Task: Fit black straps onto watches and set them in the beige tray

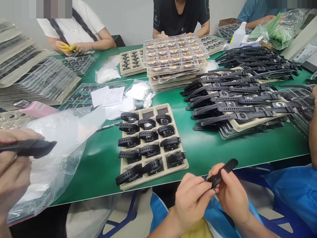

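Note:
Low in front of me, at the table's near edge, my left hand and my right hand meet on a black watch strap. The left fingers pinch its lower end; the right thumb presses along its face, and its rounded tip points up to the right. Whether a watch case hangs on it is hidden by the fingers. Left of my hands lies a beige compartment tray with several black watches in rows, their straps closed into loops.
On the right, black watches with straps laid flat cover stacked trays. Behind stand clear trays of round gold-coloured pieces. At left, a co-worker's hands hold a black strap over a plastic bag; a tray stack rises behind.

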`<state>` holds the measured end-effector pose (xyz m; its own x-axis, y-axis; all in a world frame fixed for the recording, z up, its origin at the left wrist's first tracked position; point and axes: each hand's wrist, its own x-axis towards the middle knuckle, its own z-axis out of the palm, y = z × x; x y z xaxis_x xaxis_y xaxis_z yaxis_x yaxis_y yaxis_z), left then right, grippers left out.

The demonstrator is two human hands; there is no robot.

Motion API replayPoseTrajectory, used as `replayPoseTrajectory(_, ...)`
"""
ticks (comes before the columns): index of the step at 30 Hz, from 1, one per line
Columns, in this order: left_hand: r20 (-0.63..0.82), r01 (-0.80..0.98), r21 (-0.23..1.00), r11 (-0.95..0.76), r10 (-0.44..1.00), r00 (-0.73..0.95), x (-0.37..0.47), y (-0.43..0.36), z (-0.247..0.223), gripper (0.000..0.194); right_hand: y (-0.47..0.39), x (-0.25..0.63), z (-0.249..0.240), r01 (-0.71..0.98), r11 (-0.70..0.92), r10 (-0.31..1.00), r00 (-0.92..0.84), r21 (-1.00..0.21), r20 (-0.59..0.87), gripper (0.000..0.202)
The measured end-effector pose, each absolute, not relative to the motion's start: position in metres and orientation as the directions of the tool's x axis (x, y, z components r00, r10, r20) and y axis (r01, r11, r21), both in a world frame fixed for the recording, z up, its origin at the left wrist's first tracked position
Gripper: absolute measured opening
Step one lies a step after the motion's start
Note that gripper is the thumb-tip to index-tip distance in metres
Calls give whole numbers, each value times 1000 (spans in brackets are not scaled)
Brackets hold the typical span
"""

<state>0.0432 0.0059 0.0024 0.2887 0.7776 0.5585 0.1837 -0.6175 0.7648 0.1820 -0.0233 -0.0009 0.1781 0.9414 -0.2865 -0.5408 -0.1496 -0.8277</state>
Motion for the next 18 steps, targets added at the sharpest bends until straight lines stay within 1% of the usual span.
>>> replayPoseTrajectory(2,568,197,751,-630,769,293,42,6,1,11,-25,186,-4,-462,-131,951,190,-877,-242,32)
replayPoseTrajectory(3,569,199,747,-634,765,301,41,6,1,12,-25,189,-4,-388,-116,959,195,-914,-205,31)
replayPoseTrajectory(5,520,179,783,-595,785,335,38,7,1,12,-22,199,-1,-167,-90,983,144,-982,-115,27)
replayPoseTrajectory(6,446,146,842,-520,822,353,37,8,1,11,-19,204,3,-39,-83,993,77,-996,-86,24)
replayPoseTrajectory(7,330,83,919,-385,866,375,36,8,1,10,-14,208,9,79,-86,996,-15,-993,-88,22)
replayPoseTrajectory(8,175,-5,982,-190,896,409,36,9,1,13,-8,211,15,169,-101,987,-111,-980,-120,22)
replayPoseTrajectory(9,13,-101,994,37,892,452,37,9,0,21,-2,213,20,218,-130,969,-177,-967,-170,25)
replayPoseTrajectory(10,-125,-195,949,250,860,494,38,9,-1,31,3,213,25,229,-161,953,-217,-960,-211,33)
replayPoseTrajectory(11,-222,-275,868,413,819,529,40,9,-2,40,8,212,28,215,-188,945,-227,-958,-237,40)
replayPoseTrajectory(12,-278,-339,786,516,786,552,42,8,-4,47,11,209,30,185,-206,945,-218,-961,-244,45)
replayPoseTrajectory(13,-309,-386,724,572,769,559,44,7,-5,50,14,205,30,148,-211,951,-196,-966,-238,47)
replayPoseTrajectory(15,-330,-450,655,607,765,553,46,6,-7,51,15,198,26,85,-204,962,-167,-975,-216,49)
replayPoseTrajectory(16,-323,-467,642,609,767,555,45,5,-8,50,14,196,23,64,-198,963,-173,-978,-207,49)
replayPoseTrajectory(18,-277,-478,653,588,773,571,42,4,-7,49,10,195,16,65,-181,963,-189,-981,-190,51)
